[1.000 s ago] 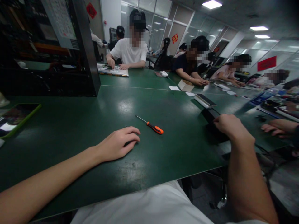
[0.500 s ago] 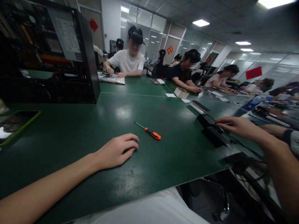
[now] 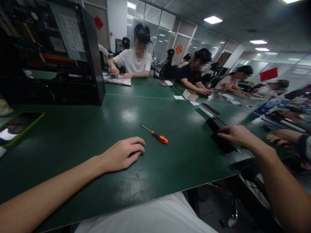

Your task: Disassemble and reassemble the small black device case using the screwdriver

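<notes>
My left hand [image 3: 122, 153] rests palm down on the green table [image 3: 82, 129], fingers loosely curved and apart, holding nothing. Just beyond its fingertips lies a screwdriver [image 3: 159, 138] with an orange and black handle, its shaft pointing to the far left. On the right, my right hand [image 3: 239, 136] reaches over a flat black object [image 3: 213, 124] near the table edge. Index finger and thumb are slightly apart at its surface; the other fingers are partly hidden, and I see nothing lifted in them.
An open black computer case [image 3: 93, 64] stands at the left, with a green-edged phone [image 3: 25, 124] in front. Beyond the black object lie a dark-topped device [image 3: 210, 110] and a small open box [image 3: 190, 95]. A neighbour's hand [image 3: 279, 139] is at the right. Several people sit around.
My right hand has moved left and slightly nearer along the black object. The neighbour's hand at the right shows more. My left hand and the screwdriver have stayed put; the view has shifted slightly.
</notes>
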`<control>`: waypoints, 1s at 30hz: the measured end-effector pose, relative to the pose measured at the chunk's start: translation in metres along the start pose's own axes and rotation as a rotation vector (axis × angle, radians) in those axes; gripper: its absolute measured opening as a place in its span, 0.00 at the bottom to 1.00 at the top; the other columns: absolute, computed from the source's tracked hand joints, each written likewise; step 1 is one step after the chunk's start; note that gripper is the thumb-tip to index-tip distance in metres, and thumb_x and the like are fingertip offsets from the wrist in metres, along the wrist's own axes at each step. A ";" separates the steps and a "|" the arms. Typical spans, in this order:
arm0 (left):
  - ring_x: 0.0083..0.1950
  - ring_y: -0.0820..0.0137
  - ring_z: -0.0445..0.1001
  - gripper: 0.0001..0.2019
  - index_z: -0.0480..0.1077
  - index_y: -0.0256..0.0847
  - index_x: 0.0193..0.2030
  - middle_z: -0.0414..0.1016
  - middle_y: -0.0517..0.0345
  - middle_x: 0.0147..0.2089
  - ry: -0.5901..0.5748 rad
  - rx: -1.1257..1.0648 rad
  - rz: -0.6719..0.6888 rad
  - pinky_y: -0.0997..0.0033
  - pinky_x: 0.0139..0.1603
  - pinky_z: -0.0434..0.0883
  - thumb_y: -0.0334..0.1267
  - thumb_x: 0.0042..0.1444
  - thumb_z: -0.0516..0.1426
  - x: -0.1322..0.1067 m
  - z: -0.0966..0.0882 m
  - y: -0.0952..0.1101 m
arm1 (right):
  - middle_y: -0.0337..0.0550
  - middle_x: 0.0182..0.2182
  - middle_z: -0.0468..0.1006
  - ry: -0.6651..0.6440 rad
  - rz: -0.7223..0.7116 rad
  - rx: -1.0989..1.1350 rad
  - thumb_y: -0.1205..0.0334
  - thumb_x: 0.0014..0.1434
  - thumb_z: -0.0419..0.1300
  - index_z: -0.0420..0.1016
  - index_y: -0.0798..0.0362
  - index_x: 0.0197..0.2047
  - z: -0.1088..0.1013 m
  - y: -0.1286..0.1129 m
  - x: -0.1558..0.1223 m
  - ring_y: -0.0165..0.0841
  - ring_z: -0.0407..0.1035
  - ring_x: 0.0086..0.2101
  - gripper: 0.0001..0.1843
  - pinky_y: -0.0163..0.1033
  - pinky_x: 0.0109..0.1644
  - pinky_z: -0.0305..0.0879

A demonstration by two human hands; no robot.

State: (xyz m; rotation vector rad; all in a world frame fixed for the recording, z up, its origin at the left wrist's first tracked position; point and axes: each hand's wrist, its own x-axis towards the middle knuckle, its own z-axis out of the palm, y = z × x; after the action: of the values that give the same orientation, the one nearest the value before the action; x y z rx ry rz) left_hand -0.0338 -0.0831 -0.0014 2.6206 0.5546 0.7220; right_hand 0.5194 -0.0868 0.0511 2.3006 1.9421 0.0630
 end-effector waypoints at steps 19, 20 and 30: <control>0.56 0.63 0.78 0.11 0.76 0.41 0.47 0.74 0.49 0.59 -0.018 0.023 0.017 0.65 0.56 0.74 0.31 0.69 0.52 -0.001 0.001 -0.001 | 0.52 0.44 0.85 -0.024 -0.009 0.001 0.51 0.62 0.57 0.82 0.55 0.50 -0.002 -0.002 -0.003 0.47 0.80 0.43 0.22 0.43 0.46 0.71; 0.56 0.63 0.78 0.11 0.76 0.41 0.47 0.74 0.49 0.59 -0.018 0.025 0.015 0.65 0.56 0.74 0.31 0.69 0.52 -0.001 0.001 -0.001 | 0.52 0.44 0.85 -0.028 -0.015 -0.001 0.51 0.62 0.57 0.83 0.56 0.51 -0.003 -0.002 -0.003 0.46 0.80 0.42 0.22 0.43 0.46 0.71; 0.56 0.63 0.77 0.10 0.76 0.41 0.48 0.74 0.49 0.59 -0.030 0.025 0.022 0.67 0.57 0.73 0.30 0.69 0.53 -0.001 0.002 -0.003 | 0.50 0.45 0.86 -0.114 -0.068 -0.025 0.57 0.63 0.57 0.84 0.56 0.53 -0.008 0.005 0.000 0.47 0.81 0.43 0.21 0.43 0.49 0.73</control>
State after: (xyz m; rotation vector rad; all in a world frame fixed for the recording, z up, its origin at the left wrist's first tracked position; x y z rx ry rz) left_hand -0.0343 -0.0819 -0.0045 2.6599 0.5301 0.6858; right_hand 0.5237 -0.0872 0.0592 2.1699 1.9499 -0.0487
